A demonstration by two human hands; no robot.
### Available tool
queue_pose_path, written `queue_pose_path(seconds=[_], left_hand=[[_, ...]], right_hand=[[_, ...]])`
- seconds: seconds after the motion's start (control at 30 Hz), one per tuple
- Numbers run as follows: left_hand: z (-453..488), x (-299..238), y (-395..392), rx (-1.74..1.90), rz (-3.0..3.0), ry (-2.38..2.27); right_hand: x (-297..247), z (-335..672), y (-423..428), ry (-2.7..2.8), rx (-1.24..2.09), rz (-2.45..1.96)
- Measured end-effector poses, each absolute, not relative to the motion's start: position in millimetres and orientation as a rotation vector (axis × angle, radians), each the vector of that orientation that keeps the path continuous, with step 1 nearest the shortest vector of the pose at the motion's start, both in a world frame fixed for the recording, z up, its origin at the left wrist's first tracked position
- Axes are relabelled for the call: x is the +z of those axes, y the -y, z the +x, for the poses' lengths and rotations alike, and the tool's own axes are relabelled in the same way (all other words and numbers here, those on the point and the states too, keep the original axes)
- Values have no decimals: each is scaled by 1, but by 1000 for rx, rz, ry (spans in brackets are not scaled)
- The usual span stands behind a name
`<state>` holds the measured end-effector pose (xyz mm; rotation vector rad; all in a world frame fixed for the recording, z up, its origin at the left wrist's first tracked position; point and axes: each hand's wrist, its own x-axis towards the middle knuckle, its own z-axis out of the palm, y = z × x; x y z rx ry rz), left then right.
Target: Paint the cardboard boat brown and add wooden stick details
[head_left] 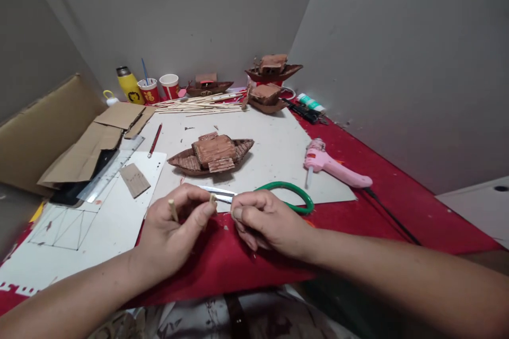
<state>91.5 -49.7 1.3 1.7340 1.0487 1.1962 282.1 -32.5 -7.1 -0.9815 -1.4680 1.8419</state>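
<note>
My left hand (175, 225) is closed on a thin wooden stick (172, 211); one pale end shows by the palm and another bit between thumb and forefinger. My right hand (270, 220) has thumb and forefinger pinched together just to the right; what lies in the pinch is too small to make out. Behind both hands lie scissors with green handles (308, 204), their blades partly covered by my fingers. A brown model boat (214, 151) with a roofed cabin stands on the white board just beyond.
At right rests a pink glue gun (338, 167), its cable trailing. Cardboard pieces (85, 153), a clear ruler (113, 167) and a pencil (155, 140) lie at left. Toward the wall are wooden sticks (199, 103), paper cups (169, 86), a yellow bottle (129, 85) and more model boats (274, 69).
</note>
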Motion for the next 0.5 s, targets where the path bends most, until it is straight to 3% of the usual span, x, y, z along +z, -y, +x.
queue_pose_path(seconds=[0.27,0.5], left_hand=[[94,10,37,944,1101,-914],[90,6,30,942,1022,-843]], right_hand=[[1,291,41,1833,1879,-752],[5,292,38,2113,1410,-749]])
